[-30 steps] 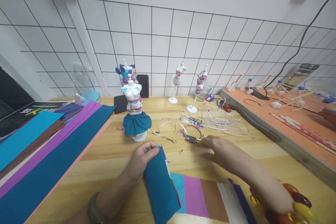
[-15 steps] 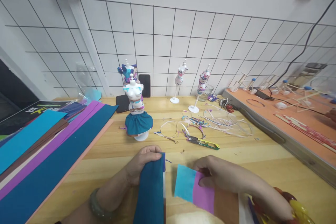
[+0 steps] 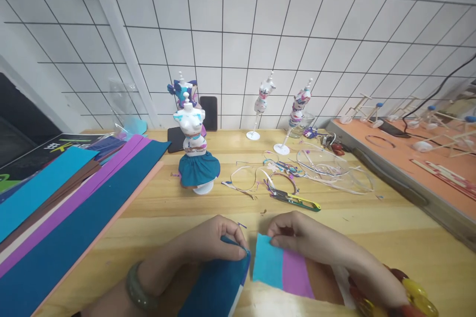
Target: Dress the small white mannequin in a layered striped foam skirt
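**Two hands on coloured felt at the near edge of the desk**

The left hand (image 3: 211,242) pinches the top edge of a dark teal felt sheet (image 3: 217,287), fingers closed together on it. Just right of that sheet, the right hand (image 3: 297,237) presses its fingers on the upper edge of a fanned stack of felt strips in light blue, purple and brown (image 3: 282,272); whether those fingers clamp the stack or only rest on it is hard to tell. The two felt pieces lie side by side, almost touching, on the wooden desk (image 3: 372,228).

Beyond the dark teal sheet stands a small white dress-form mannequin in a teal skirt (image 3: 194,151). Right of the mannequin lie yellow-green thread snips (image 3: 297,200) among loose ribbon scraps. Left of the mannequin, long felt sheets in teal, purple and brown (image 3: 74,198) are spread across the desk.
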A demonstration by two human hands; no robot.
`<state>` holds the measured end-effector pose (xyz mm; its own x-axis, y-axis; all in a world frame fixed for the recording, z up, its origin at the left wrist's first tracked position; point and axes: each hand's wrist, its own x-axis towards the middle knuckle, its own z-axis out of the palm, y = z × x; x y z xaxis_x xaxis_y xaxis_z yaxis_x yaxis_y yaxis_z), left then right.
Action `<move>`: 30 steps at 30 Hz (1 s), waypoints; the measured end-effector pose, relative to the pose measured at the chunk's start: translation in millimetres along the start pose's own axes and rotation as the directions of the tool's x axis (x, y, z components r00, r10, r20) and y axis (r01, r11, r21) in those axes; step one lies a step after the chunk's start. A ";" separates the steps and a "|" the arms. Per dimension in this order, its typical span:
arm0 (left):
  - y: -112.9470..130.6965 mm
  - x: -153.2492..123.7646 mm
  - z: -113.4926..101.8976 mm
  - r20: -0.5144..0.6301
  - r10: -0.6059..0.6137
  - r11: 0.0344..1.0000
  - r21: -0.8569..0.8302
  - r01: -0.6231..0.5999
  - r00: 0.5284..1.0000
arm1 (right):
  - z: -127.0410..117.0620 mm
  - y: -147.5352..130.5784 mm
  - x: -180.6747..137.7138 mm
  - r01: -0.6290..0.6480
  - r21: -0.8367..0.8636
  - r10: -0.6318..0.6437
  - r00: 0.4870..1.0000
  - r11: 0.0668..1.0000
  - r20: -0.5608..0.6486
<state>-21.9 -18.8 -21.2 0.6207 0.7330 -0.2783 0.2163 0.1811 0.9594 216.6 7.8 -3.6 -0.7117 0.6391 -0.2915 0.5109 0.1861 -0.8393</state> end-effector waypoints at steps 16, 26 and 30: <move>-0.6 -0.5 15.0 -0.035 -0.075 0.991 0.113 0.079 0.997 | 31.5 -8.4 11.9 0.116 0.250 -0.169 0.965 0.961 0.203; -5.7 2.5 -0.5 0.109 -0.054 0.982 -0.177 0.073 0.993 | 30.6 -1.6 10.6 0.039 0.243 -0.076 0.986 0.969 0.148; -6.5 2.8 1.0 0.050 -0.125 0.930 -0.342 0.135 0.991 | 22.4 1.5 8.6 0.010 0.324 -0.038 0.996 0.946 0.080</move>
<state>-20.9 -18.5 -28.2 0.6259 0.6705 -0.3984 0.0275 0.4916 0.8704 200.5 -3.1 -17.6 -0.7669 0.5696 -0.2957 0.3203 -0.0596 -0.9455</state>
